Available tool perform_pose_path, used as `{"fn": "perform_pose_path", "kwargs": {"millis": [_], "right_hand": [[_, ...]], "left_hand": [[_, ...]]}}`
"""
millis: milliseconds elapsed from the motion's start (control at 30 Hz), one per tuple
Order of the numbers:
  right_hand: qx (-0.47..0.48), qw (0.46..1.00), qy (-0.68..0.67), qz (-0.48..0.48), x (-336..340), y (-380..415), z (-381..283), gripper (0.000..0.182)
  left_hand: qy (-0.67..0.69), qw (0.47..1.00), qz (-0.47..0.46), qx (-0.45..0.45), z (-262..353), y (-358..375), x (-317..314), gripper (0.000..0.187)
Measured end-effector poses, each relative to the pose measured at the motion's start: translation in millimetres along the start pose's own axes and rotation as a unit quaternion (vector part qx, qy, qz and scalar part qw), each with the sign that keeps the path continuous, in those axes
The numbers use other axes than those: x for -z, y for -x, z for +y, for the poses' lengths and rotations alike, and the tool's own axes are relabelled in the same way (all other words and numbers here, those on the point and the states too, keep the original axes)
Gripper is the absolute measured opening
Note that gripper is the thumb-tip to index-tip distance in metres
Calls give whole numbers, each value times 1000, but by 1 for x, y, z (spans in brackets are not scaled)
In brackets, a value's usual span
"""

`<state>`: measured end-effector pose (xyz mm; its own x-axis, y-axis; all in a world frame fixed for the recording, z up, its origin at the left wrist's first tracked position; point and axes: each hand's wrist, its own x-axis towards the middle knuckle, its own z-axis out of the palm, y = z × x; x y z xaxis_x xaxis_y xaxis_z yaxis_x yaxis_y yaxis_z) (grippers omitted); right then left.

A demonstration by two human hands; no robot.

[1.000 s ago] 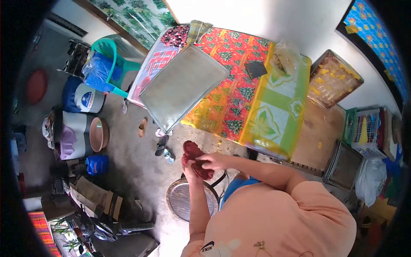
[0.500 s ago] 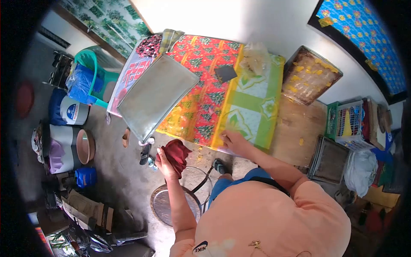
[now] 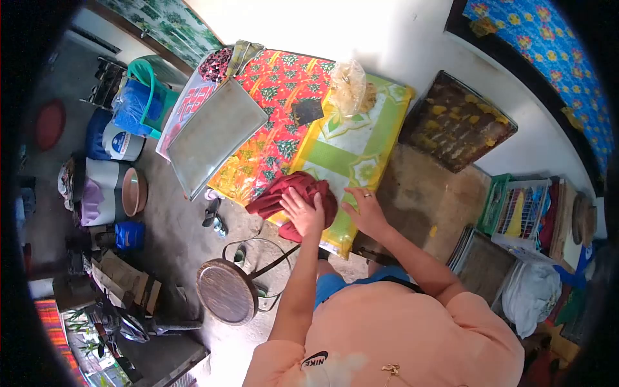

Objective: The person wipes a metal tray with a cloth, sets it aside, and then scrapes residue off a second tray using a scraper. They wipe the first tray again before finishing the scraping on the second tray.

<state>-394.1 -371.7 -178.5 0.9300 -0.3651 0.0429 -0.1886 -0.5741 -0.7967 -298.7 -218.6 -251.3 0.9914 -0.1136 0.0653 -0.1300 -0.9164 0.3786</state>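
My left hand [image 3: 304,214] lies with spread fingers on a crumpled dark red cloth [image 3: 271,197] at the table's near edge. Just right of the cloth, my right hand [image 3: 366,213] is over the green and white part of the table cover [image 3: 322,155], fingers apart and holding nothing. A ring shows on one of its fingers. Farther back on the table are a small dark square [image 3: 307,112] and a clear plastic bag [image 3: 348,87]. A large metal tray [image 3: 218,134] lies tilted across the table's left side.
A round wooden stool [image 3: 225,291] stands near my left side. A stained tray [image 3: 458,122] leans at the right wall. Stacked trays [image 3: 483,261], a white basket [image 3: 523,206] and a white bag [image 3: 532,297] are at the right. Tubs and a green chair [image 3: 161,109] are at the left.
The red cloth has moved right with my left hand and now lies spread on the table edge. My left hand has opened over it. My right hand has shifted slightly right, and the view has turned.
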Motion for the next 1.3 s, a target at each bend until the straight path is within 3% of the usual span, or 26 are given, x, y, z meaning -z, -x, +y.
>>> {"fn": "perform_pose_path", "kwargs": {"millis": [67, 167, 200, 300, 333, 367, 433, 500, 567, 633, 733, 833, 900, 933, 967, 1033, 1133, 1233, 1300], "right_hand": [[26, 999, -12, 19, -4, 1, 5, 45], [-26, 999, -35, 14, -25, -3, 17, 61], [-31, 999, -12, 22, -33, -5, 16, 62], [-37, 998, 32, 47, -57, -16, 8, 63], [-33, 996, 82, 21, -57, -20, -5, 64], [-29, 991, 133, -4, -54, -24, -19, 64], [29, 980, 184, -71, -57, -32, -31, 65], [113, 962, 216, -121, -58, -43, -26, 64], [185, 938, 257, -140, -75, -57, -9, 66], [226, 955, 166, -95, -85, -73, 4, 63], [230, 963, 120, -67, -91, -99, 30, 57], [199, 980, 20, 0, -75, -121, 40, 56], [201, 947, 249, -19, -44, -138, 36, 49], [201, 944, 261, -27, -31, -147, 39, 38], [190, 950, 246, -23, -18, -156, 42, 28], [161, 957, 240, 3, -3, -175, 55, 29], [113, 962, 244, 39, 14, -206, 76, 30], [56, 959, 275, 43, 33, -239, 91, 30], [-2, 950, 307, 59, 50, -260, 101, 33]], "left_hand": [[-28, 999, -11, -28, 26, 10, -14, 88], [-60, 987, -110, -101, 40, 26, -30, 79], [59, 989, -97, -99, 45, 29, -20, 68], [145, 945, -285, -72, 39, -18, 56, 57], [176, 963, -171, -112, 30, -33, 56, 40], [224, 959, -163, -66, 33, -53, 70, 46], [187, 979, -63, -41, 62, -82, 79, 53], [204, 969, -73, -122, 92, -113, 64, 76], [156, 977, -91, -112, 137, -132, 47, 97], [188, 970, -67, -138, 168, -152, 15, 111], [261, 958, -35, -117, 215, -171, -9, 82], [277, 955, -95, -39, 230, -222, -25, 42], [370, 925, -55, -73, 239, -255, -30, 26], [414, 905, -35, -90, 241, -262, -23, 20], [429, 898, -41, -85, 242, -267, -16, 19], [459, 884, -51, -75, 259, -268, 34, 17], [555, 826, -30, -93, 262, -278, 52, 12], [578, 811, -44, -83, 271, -277, 68, 9], [549, 828, -65, -98, 271, -280, 71, 10]]}}
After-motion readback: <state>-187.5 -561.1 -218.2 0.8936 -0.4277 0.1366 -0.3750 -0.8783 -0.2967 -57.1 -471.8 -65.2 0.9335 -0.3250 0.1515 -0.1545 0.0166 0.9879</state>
